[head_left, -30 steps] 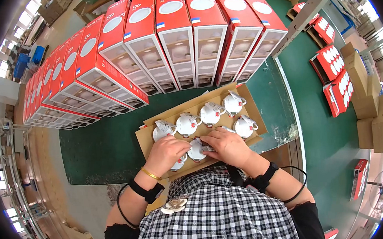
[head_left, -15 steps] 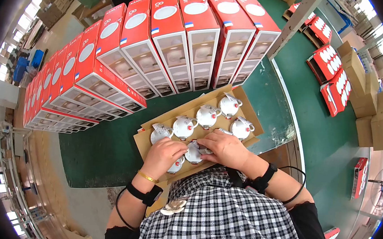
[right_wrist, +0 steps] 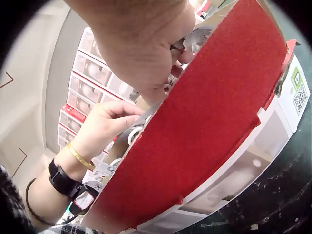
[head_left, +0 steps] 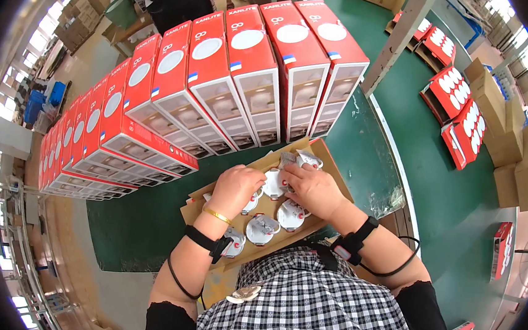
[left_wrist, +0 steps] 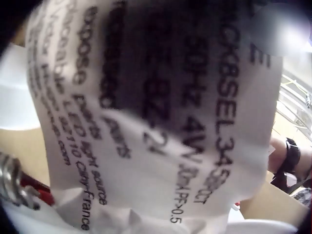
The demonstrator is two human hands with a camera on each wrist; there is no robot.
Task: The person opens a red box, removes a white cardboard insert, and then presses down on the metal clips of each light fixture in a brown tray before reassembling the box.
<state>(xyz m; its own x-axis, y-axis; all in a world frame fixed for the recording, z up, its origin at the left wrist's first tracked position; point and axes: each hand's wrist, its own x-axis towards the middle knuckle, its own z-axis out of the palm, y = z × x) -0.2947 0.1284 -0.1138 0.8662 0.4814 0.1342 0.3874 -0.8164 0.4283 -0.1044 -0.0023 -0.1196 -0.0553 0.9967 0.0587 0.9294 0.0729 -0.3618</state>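
Note:
An open cardboard box point(head_left: 193, 213) holds white downlights in rows, with paper labels and white cables on their backs. My left hand point(head_left: 236, 192) bends over the back row, fingertips pinching at the left side of a downlight point(head_left: 273, 184). From the other side my right hand point(head_left: 314, 191) grips the same downlight, its fingers curled down at the edge. A nearer downlight point(head_left: 261, 229) lies below them, label up. In the left wrist view, a printed label point(left_wrist: 161, 117) fills most of the picture, beside a metal spring point(left_wrist: 14, 180). The right wrist view hides the right fingertips partly behind the red box wall point(right_wrist: 195, 126).
Red and white retail boxes point(head_left: 252, 77) stand in a long curved row behind the open box on the green table point(head_left: 128, 235). A metal post point(head_left: 397, 48) rises at the back right. More red boxes point(head_left: 449, 93) and brown cartons point(head_left: 509, 156) lie farther right.
Both hands have moved from a downlight in the near row to one in the back row. The head view has shifted, so boxes sit lower in it.

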